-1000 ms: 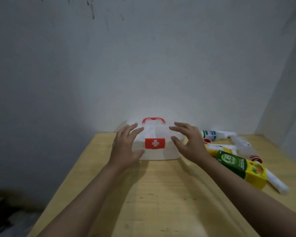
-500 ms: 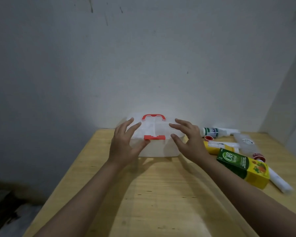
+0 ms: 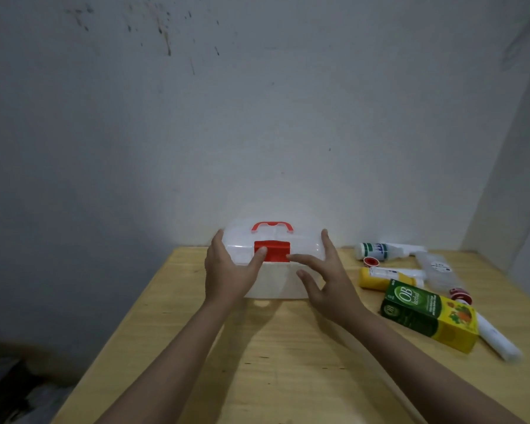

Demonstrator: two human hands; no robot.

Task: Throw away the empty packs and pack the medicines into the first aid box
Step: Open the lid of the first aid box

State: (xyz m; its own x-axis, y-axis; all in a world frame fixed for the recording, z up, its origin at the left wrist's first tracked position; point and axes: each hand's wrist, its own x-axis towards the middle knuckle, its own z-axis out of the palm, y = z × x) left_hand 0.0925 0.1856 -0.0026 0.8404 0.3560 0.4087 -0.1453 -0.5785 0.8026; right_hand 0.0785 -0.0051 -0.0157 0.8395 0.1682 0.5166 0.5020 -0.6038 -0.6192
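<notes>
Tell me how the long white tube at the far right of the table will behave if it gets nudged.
The long white tube looks round and lies flat on the wooden table, so it would probably roll. One side sits against the green-and-yellow carton, which may block it. It seems light.

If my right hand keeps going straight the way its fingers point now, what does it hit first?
Most likely the first aid box. The right hand points forward and a little left, its fingertips already at or touching the red latch. Actual contact is hard to judge from this single view.
</notes>
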